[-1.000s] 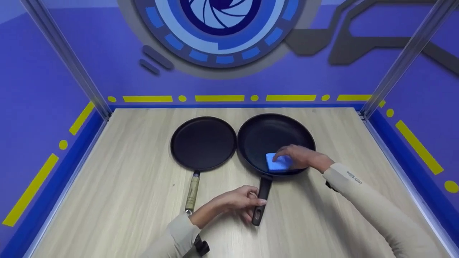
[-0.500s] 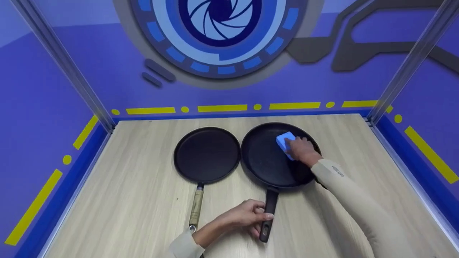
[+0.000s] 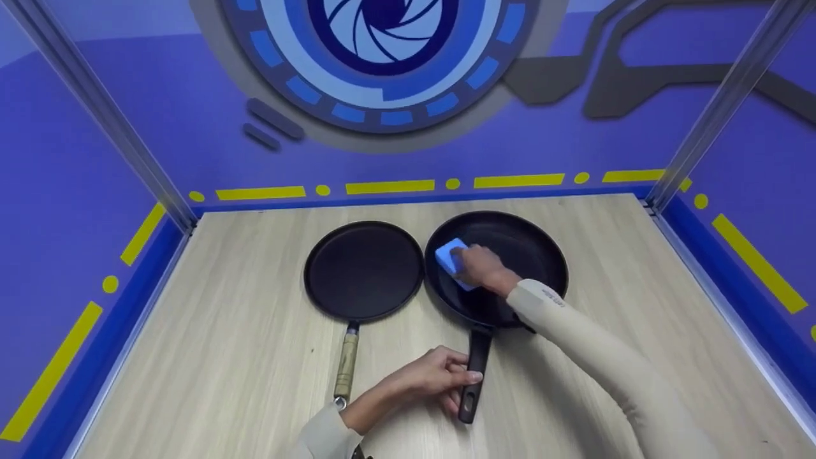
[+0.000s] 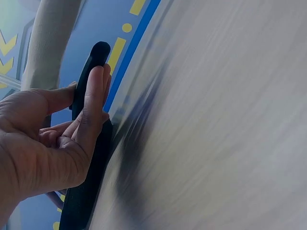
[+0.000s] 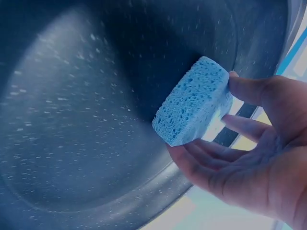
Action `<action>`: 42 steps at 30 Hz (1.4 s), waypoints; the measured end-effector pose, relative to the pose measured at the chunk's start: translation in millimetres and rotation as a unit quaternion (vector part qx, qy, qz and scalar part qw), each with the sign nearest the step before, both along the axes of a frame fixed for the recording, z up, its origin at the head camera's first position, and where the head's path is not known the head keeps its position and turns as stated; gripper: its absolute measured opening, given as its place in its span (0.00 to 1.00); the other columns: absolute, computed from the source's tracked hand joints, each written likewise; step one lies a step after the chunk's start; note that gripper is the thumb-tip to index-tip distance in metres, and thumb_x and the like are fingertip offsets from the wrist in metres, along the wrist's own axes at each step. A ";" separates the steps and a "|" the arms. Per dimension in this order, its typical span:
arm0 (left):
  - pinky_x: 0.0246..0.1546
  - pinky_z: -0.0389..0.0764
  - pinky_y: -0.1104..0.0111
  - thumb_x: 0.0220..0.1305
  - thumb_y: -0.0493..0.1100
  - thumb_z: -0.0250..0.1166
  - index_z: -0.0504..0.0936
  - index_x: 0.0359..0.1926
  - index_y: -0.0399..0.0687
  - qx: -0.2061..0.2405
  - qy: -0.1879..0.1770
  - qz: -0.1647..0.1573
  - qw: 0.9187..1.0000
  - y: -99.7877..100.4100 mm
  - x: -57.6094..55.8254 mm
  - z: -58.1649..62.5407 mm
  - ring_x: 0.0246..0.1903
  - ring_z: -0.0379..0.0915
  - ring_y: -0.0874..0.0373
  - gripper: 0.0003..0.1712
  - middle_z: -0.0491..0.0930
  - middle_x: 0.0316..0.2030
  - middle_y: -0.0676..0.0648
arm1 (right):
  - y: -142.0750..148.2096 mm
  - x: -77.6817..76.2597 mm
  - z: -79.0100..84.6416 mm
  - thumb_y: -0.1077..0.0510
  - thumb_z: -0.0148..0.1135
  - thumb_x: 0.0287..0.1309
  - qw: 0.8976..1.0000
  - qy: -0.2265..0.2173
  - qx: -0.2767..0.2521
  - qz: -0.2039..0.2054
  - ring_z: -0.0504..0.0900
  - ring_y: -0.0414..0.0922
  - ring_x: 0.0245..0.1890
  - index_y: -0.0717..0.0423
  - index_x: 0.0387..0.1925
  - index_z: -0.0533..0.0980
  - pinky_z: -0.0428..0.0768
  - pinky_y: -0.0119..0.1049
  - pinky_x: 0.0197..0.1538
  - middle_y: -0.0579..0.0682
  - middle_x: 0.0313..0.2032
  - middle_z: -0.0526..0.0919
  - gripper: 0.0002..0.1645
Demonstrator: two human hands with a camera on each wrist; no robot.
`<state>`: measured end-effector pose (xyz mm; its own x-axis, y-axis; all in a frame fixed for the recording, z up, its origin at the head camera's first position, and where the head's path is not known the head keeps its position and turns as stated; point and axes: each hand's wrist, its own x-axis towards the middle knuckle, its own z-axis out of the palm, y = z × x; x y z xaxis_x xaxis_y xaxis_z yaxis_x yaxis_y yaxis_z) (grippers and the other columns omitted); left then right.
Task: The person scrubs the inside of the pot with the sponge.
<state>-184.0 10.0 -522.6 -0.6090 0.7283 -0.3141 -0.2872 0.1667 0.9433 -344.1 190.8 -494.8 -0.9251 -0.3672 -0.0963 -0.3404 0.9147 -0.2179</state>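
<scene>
A black frying pan (image 3: 510, 248) lies on the wooden table, its black handle (image 3: 475, 370) pointing toward the person. The left hand (image 3: 433, 376) pinches that handle between thumb and fingers; the left wrist view shows the hand (image 4: 62, 139) around the handle (image 4: 91, 81). Inside the pan, at its left side, the right hand (image 3: 481, 268) grips a blue sponge (image 3: 449, 254). In the right wrist view the porous sponge (image 5: 192, 103) is held by thumb and fingers of the right hand (image 5: 259, 158) against the pan's inner surface (image 5: 72, 124), which is speckled with small light marks.
A flat black pan (image 3: 364, 271) with a wooden handle (image 3: 346, 366) lies left of the frying pan, the rims close together or touching. Blue-purple panels (image 3: 159, 115) with yellow marks wall the table (image 3: 236, 319) at the back and both sides.
The right hand has moved the sponge from the pan's near right part to its far right, then across to the left side. The left hand keeps its hold on the handle.
</scene>
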 end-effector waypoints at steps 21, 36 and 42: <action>0.15 0.82 0.75 0.72 0.39 0.64 0.76 0.39 0.49 -0.016 0.016 0.017 1.000 -4.9 -11.6 0.1 0.15 0.80 0.63 0.05 0.82 0.23 0.53 | 84.5 19.7 9.3 0.64 0.67 0.61 0.997 0.018 0.067 0.026 0.83 0.68 0.43 0.58 0.60 0.71 0.85 0.62 0.35 0.71 0.45 0.80 0.26; 0.14 0.82 0.72 0.74 0.39 0.63 0.80 0.47 0.47 -0.018 0.019 -0.015 1.000 2.1 4.6 1.6 0.13 0.78 0.63 0.05 0.82 0.37 0.18 | 57.4 -20.2 -9.6 0.64 0.64 0.61 0.996 0.060 0.068 0.003 0.80 0.68 0.50 0.57 0.64 0.72 0.85 0.63 0.48 0.72 0.51 0.80 0.29; 0.14 0.82 0.72 0.73 0.40 0.63 0.80 0.50 0.44 -0.022 0.026 -0.002 0.999 -0.1 1.3 1.3 0.13 0.78 0.62 0.09 0.85 0.28 0.33 | 29.4 -8.4 -2.2 0.61 0.70 0.54 0.990 0.057 0.070 0.106 0.83 0.63 0.45 0.51 0.62 0.76 0.87 0.58 0.47 0.66 0.47 0.82 0.31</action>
